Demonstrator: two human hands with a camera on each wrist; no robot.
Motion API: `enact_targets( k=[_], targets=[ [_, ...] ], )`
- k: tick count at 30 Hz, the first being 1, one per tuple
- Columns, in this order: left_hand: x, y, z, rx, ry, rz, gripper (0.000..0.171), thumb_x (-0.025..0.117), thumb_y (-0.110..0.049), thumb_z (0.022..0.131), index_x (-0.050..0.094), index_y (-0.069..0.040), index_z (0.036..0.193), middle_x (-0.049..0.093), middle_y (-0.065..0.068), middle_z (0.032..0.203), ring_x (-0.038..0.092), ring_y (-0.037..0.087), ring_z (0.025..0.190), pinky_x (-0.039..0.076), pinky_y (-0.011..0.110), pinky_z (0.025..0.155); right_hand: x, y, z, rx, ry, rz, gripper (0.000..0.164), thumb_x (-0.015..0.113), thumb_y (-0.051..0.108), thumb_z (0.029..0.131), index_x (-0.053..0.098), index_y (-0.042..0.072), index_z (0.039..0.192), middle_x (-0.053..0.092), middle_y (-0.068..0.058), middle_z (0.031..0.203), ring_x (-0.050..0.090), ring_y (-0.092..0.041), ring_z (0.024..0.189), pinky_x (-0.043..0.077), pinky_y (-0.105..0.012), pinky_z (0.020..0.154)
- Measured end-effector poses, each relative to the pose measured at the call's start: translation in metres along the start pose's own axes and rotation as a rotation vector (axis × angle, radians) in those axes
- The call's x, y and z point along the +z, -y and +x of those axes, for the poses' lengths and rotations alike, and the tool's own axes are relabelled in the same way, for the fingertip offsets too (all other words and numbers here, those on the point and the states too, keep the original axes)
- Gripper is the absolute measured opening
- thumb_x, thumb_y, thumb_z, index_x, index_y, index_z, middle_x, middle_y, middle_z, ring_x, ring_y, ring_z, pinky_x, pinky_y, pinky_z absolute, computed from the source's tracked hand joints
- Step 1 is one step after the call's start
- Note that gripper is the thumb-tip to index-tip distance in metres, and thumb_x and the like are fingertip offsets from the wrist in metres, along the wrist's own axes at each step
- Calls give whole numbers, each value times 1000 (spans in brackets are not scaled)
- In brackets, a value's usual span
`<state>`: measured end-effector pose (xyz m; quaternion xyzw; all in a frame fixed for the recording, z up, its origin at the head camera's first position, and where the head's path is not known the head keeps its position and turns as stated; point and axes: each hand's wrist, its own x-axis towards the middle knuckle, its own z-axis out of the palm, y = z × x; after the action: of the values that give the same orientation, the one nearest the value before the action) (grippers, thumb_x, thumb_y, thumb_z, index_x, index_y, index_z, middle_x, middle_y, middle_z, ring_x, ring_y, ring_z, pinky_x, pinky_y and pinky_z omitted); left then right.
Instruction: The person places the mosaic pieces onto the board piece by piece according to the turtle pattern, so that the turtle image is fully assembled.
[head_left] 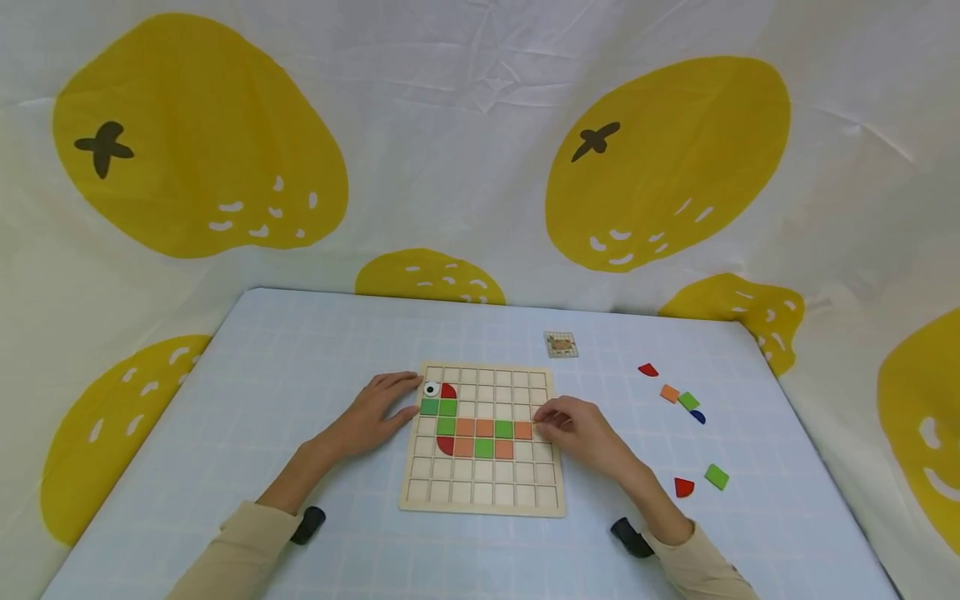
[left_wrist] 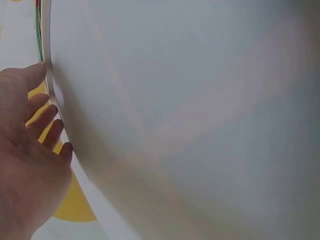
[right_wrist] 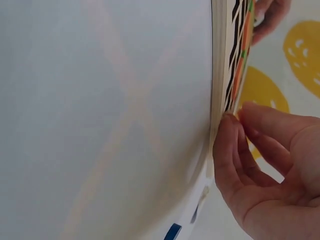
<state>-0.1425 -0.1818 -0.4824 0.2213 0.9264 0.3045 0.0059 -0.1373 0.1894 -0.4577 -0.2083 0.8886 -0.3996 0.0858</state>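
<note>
A square wooden grid board (head_left: 483, 493) lies on the table. On it, red, green and orange tiles and a white eye tile (head_left: 431, 389) form a bent figure. My left hand (head_left: 372, 417) rests along the board's left edge with its fingers extended, the thumb near the teal tile (head_left: 429, 407). From the right, my right hand (head_left: 581, 429) reaches over the board, thumb and fingertips pinched together at the right end of the upper orange-and-green row. An orange square tile (head_left: 522, 431) is at those fingertips. In the right wrist view, the right hand (right_wrist: 270, 165) has its fingers curled at the board's edge.
Loose to the right lie red quarter-round tiles (head_left: 648, 370), an orange square (head_left: 670, 393), green squares (head_left: 717, 477) and a dark blue half-round tile (head_left: 698, 417). A small picture card (head_left: 561, 344) is behind the board. A patterned curtain (head_left: 450, 167) hangs beyond the table.
</note>
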Motion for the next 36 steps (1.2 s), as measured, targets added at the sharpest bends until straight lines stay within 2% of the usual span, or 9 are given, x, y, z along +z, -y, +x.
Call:
enact_targets(
  k=[9, 20, 27, 33, 36],
  targets=[
    [2, 5, 0, 21, 12, 14, 53, 65, -23, 103, 51, -2, 150, 49, 16, 153, 41, 37, 142, 34, 59, 115, -16, -11, -8, 70, -55, -59, 13, 76, 9, 94, 75, 9, 107, 71, 2, 102, 64, -14, 90, 57, -28, 83],
    [0, 3, -1, 44, 3, 43, 53, 66, -22, 102, 52, -1, 149, 50, 17, 152, 43, 37, 140, 36, 59, 114, -37, -27, -16, 67, -108, -100, 12, 75, 7, 94, 74, 7, 106, 72, -1, 100, 64, -17, 88, 58, -30, 81],
    [0, 0, 0, 35, 10, 41, 53, 66, -21, 102, 52, -2, 149, 50, 17, 152, 43, 38, 140, 35, 60, 114, -48, -40, -22, 146, -166, -145, 12, 74, 8, 95, 74, 7, 107, 71, -2, 101, 63, -18, 88, 57, -26, 81],
    [1, -1, 0, 25, 14, 42, 53, 65, -21, 103, 51, -3, 150, 49, 17, 153, 42, 37, 140, 35, 60, 114, -61, -53, -28, 145, -212, -161, 11, 72, 7, 96, 74, 6, 107, 72, -6, 103, 66, -23, 94, 58, -42, 88],
    [1, -1, 0, 24, 11, 36, 53, 65, -21, 103, 51, -3, 150, 49, 17, 153, 42, 37, 140, 35, 60, 114, -70, -59, -32, 172, -226, -158, 12, 69, 9, 98, 74, 5, 109, 72, -8, 107, 65, -27, 100, 56, -50, 92]
  ],
)
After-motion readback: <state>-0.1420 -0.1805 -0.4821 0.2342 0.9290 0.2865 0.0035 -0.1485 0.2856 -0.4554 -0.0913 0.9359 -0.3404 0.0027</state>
